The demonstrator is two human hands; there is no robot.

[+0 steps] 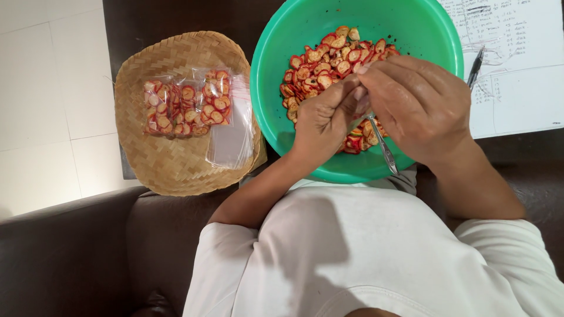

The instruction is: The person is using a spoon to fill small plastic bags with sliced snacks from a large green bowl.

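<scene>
I'm looking straight down at a green bowl [282, 76] resting at the bench [176, 17] edge, close against my white shirt [352, 252]. It holds a heap of red-rimmed chips [329, 58], piled toward the middle and far side. Both hands meet over the near half of the bowl. My left hand [323, 120] is curled, its fingers [346, 97] pinched together at the tips; whatever small thing they grip is hidden, possibly a clear bag, but I cannot tell. My right hand [420, 105] lies over it, fingers [388, 73] closed around the upper part of a metal spoon [385, 149], whose handle pokes out below the hand toward the bowl's near rim. The two hands touch at the fingertips.

Left of the bowl, just beside it, sits a woven basket [176, 164]. Inside it are small clear packets [188, 103] filled with the same chips, and an empty clear bag [232, 141] lying against them. On the right, a sheet of paper [523, 58] with handwriting lies on the bench, with a pen [474, 67] on it, near the bowl's rim.
</scene>
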